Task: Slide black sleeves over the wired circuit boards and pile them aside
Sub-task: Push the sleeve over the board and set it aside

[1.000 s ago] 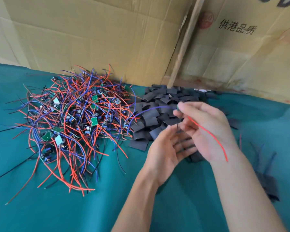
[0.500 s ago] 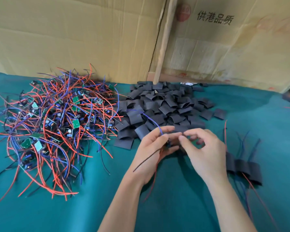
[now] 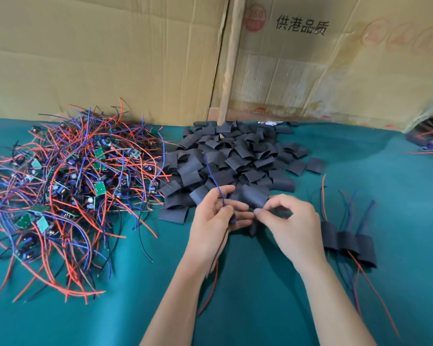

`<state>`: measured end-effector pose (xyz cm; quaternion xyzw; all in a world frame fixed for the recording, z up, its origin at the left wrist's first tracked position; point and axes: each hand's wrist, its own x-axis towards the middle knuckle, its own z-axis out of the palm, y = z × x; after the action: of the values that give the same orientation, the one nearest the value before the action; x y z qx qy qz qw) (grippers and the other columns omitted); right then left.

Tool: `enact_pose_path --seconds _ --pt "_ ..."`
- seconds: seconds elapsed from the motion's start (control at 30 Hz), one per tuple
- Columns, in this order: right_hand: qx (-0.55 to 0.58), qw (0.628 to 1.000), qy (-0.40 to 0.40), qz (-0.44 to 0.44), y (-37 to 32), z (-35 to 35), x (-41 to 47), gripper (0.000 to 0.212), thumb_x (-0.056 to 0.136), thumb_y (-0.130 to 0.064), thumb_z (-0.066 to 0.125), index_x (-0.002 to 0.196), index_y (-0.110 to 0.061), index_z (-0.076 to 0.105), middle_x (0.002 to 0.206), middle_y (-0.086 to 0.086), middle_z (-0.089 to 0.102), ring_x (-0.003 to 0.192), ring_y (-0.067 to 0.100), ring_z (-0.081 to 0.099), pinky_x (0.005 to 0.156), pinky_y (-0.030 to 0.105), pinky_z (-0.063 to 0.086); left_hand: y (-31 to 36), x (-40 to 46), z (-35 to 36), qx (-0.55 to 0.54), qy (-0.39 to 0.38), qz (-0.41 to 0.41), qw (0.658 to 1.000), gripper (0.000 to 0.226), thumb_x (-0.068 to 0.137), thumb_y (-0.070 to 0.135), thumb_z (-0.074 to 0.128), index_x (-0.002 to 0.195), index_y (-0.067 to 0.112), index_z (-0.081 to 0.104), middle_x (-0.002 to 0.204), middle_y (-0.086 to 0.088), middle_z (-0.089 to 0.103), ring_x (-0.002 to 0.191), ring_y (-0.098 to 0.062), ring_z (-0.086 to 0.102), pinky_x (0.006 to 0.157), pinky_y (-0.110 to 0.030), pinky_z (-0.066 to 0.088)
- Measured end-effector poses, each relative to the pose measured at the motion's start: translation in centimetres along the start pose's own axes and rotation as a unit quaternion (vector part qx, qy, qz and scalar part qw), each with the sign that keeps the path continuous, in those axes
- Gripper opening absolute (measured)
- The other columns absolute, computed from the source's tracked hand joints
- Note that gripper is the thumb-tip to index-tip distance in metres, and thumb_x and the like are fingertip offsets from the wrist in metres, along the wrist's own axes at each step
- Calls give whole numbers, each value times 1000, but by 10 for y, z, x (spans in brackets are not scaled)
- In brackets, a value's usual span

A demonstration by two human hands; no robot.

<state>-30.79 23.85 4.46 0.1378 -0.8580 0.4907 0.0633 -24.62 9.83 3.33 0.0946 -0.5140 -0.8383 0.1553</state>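
Left hand: fingers curled round a wired board, mostly hidden in the palm; a blue wire rises from the fingers, and red and dark leads trail down past the wrist.
Right hand: thumb and forefinger pinched together just beside the left fingertips, apparently on the edge of a black sleeve hanging below them (what exactly is pinched is too small to tell).
Sleeves: a loose heap just beyond both hands on the green counter.
Boards: a tangle of small green boards and red, blue and black wires, well to the left of the left hand.
Done pile: three sleeved boards side by side, just right of the right hand.
Handling: board likely light and rigid; hold it by its edges, not the thin, floppy wires. Sleeve looks soft and flattened, so its mouth probably needs pinching open by the rim.
Risk: loose leads may snag on the sleeve mouth.
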Motion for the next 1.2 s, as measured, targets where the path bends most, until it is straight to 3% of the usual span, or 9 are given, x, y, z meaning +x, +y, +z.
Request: enact_pose_path --seconds 0.23,0.37,0.5,0.63,0.73,0.83,0.97,1.1,1.2 --pt "227 970 59 62 -7 -8 3 16 61 -17 67 56 -8 55 61 -9 63 65 9 59 69 31 41 -5 -5 6 89 -28 -3 996 27 112 23 36 126 13 57 78 -15 73 68 -30 74 62 -30 58" --pt "206 978 32 15 -13 1 -4 14 59 -12 58 52 -8 47 82 -6 77 81 14 68 63 27 42 -7 -7 9 160 -45 -2 986 30 111 21 35 126 22 61 85 -12 77 63 -33 74 56 -29 57" --pt "212 977 5 -17 -14 3 -6 13 62 -8 59 60 -4 47 87 -1 78 88 11 71 65 29 46 -2 -10 10 179 -52 -8 983 37 109 19 35 90 28 65 85 -9 76 59 -36 73 50 -28 54" --pt "285 956 -69 -10 -18 -1 -7 28 67 0 72 73 -14 49 77 0 67 63 10 58 58 23 47 0 -8 9 171 -38 -24 984 42 109 18 35 77 25 60 73 -10 72 57 -37 72 48 -28 53" --pt "311 944 -107 1 -18 -5 -7 28 73 -6 78 77 -20 54 104 -2 77 72 17 64 67 27 53 3 -7 7 156 -42 -41 986 47 109 15 33 72 24 61 70 -12 71 52 -34 70 46 -29 53" --pt "329 938 -108 8 -18 -7 -6 26 77 -7 78 80 -20 56 83 10 74 68 23 66 68 27 55 4 -7 6 154 -52 -59 985 37 109 15 33 82 9 58 71 -17 71 50 -32 69 46 -29 53" --pt "364 931 -4 13 -20 -10 -3 27 86 5 75 97 -11 56 88 13 77 65 22 67 67 27 56 2 -8 6 163 -56 -66 983 30 110 14 32 99 8 60 74 -18 72 49 -29 67 47 -28 52" --pt "412 899 151 0 -23 -29 2 37 88 -4 78 119 -16 61 84 10 76 67 22 68 70 28 57 0 -10 8 209 -68 -50 974 31 110 16 32 107 16 63 76 -16 73 49 -27 66 49 -29 53" --pt "382 907 172 -38 -30 -30 0 26 87 -10 79 110 -15 70 84 5 77 67 20 70 68 29 57 -1 -11 10 253 -70 -36 964 30 109 17 32 105 19 61 77 -14 73 48 -27 66 49 -30 52"
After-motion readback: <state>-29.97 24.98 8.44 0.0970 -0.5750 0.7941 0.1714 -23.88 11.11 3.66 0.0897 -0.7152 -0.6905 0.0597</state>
